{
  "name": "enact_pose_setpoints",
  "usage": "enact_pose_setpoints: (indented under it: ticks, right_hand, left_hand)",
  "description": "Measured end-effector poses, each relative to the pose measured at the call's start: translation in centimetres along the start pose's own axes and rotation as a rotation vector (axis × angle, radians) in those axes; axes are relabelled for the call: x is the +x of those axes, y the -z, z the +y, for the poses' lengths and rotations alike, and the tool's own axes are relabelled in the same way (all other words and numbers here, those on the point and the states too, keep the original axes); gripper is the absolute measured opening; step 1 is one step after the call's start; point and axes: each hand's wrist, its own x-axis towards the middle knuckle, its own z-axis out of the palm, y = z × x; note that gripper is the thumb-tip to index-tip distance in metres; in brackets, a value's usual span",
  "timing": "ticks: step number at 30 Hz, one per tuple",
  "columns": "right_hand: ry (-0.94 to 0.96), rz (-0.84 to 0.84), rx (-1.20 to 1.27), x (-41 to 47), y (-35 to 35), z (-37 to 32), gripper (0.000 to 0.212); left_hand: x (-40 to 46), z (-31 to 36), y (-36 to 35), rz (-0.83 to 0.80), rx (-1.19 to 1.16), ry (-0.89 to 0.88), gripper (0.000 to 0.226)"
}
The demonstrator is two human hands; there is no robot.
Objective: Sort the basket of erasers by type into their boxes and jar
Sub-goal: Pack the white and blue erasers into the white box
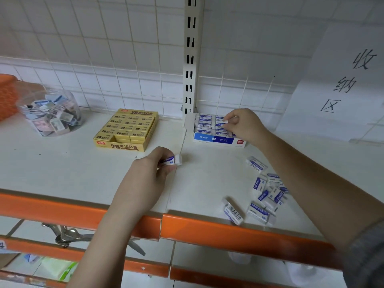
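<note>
Erasers (262, 196) lie loose on the shelf (83, 173) nearest me, by my right forearm. My left hand (149, 173) pinches one eraser (173, 160) above the shelf, and further back my right hand (242, 125) pinches another (219, 124) over the blue box (216, 139). Yellow box (126, 129), jar (51, 113) and orange basket (7, 96) stand to the left.

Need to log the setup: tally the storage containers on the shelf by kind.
Clear jar: 1
Yellow box: 1
Blue and white box: 1
Orange basket: 1
Total: 4
</note>
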Motion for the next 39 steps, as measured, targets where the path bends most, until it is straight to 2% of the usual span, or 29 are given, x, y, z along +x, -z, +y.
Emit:
enact_pose_setpoints:
  ticks: [8, 11, 13, 17, 21, 23, 25, 28, 32, 34, 39]
  right_hand:
    - [0.039, 0.086, -0.013, -0.5, -0.7, 0.7, 0.029]
    - [0.066, 0.108, 0.032, -1.1, 0.1, 1.3, 0.021]
    - [0.111, 0.123, -0.041, -2.1, 1.2, 1.7, 0.018]
    - [0.173, 0.035, -0.131, -5.6, 3.6, 2.9, 0.009]
    - [0.071, -0.129, -0.228, -8.9, 4.4, 4.1, 0.021]
    - [0.019, -0.156, -0.238, -9.7, 3.9, 4.3, 0.027]
    - [0.009, -0.127, -0.225, -10.2, 3.3, 4.4, 0.028]
    - [-0.015, -0.046, -0.159, -10.8, 3.0, 4.6, 0.034]
    - [-0.022, 0.195, -0.081, -12.3, 4.2, 5.4, 0.032]
    - [-0.04, 0.28, 0.034, -13.5, 4.7, 5.5, 0.025]
    - [-0.08, 0.358, 0.219, -16.0, 4.6, 5.5, 0.021]
  left_hand:
    - [1.9, 0.7, -0.5, 0.014, -0.008, -0.08, 0.021]
    - [3.4, 1.5, -0.4, -0.009, -0.045, -0.103, 0.035]
    - [4.6, 2.1, -0.3, -0.048, -0.035, -0.12, 0.037]
    - [7.2, 3.0, -0.4, -0.117, -0.16, -0.04, 0.013]
    - [9.7, 4.0, -1.0, -0.157, -0.325, 0.042, 0.026]
    - [11.0, 4.8, -1.8, -0.233, -0.402, 0.061, 0.023]
    - [12.3, 5.4, -2.8, -0.284, -0.4, 0.065, 0.017]
    - [14.0, 5.9, -4.5, -0.329, -0.228, 0.038, 0.005]
    - [15.4, 6.8, -6.3, -0.368, -0.222, 0.03, 0.008]
    - [15.9, 6.9, -7.4, -0.345, -0.101, -0.037, 0.013]
    - [16.1, 6.4, -9.9, -0.342, 0.045, -0.114, 0.031]
